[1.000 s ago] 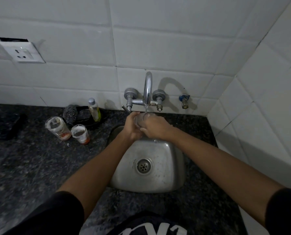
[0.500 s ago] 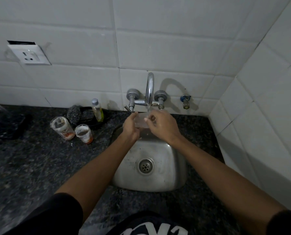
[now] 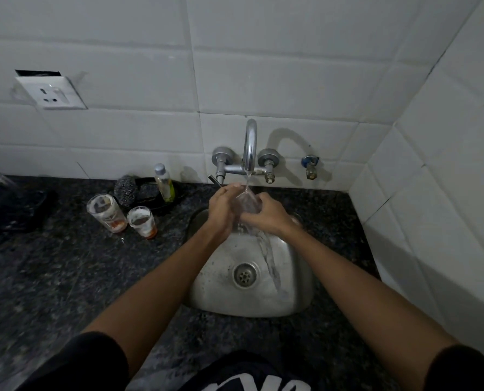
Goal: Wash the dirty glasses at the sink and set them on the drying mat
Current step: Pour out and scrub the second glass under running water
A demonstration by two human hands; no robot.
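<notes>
Head view: the left hand and right hand both grip a clear glass, largely hidden by fingers, under the faucet at the sink's back edge, tilted now so water spills out, unlike before.

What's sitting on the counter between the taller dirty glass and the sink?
The shorter dirty glass, standing upright on the counter; the head view shows it.

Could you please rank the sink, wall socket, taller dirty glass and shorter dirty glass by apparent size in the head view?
1. sink
2. wall socket
3. taller dirty glass
4. shorter dirty glass

The glasses stand side by side, so their order holds.
</notes>
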